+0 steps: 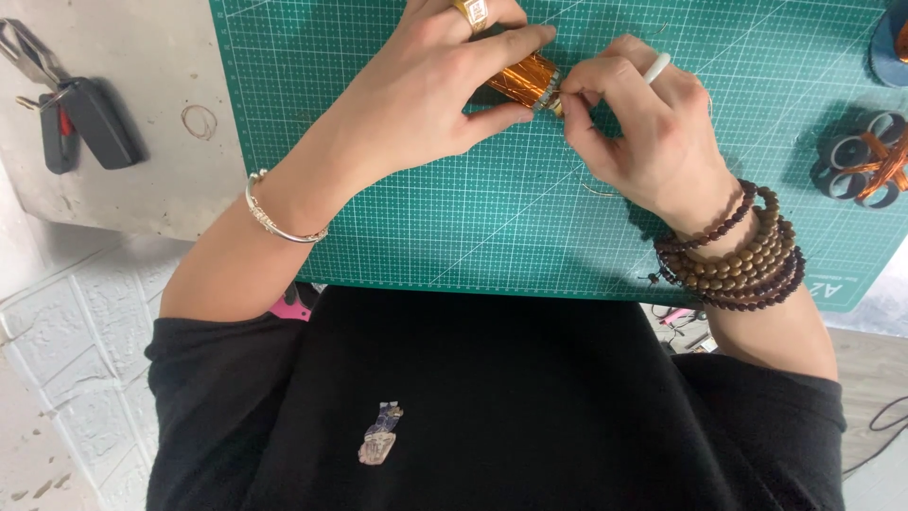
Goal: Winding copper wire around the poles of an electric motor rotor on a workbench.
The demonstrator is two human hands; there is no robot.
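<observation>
The fingers of the left hand curl around a copper-coloured wire coil, thumb below and forefinger above, gripping its left end. The coil is a short cylinder wrapped in shiny orange wire. Its long axis lies tilted, running from upper left to lower right, with its right end pointing toward the other hand. The fingers of the right hand are pressed together in a pinch at that right end of the coil. What exactly they pinch is too small to tell. A white stick-like tool pokes out above the right hand's knuckles.

The coil sits just above a green cutting mat marked with a white grid, near the mat's top edge in view. A gold ring shows on the left hand, a silver bangle on the left wrist, and several strands of brown bead bracelets on the right wrist.

Below the hands the mat lies bare down to its near edge, which meets the person's black shirt. To the right on the mat, well apart from the hands, rest dark rings with copper wire. Left of the mat, on the pale counter, lie black car keys.
</observation>
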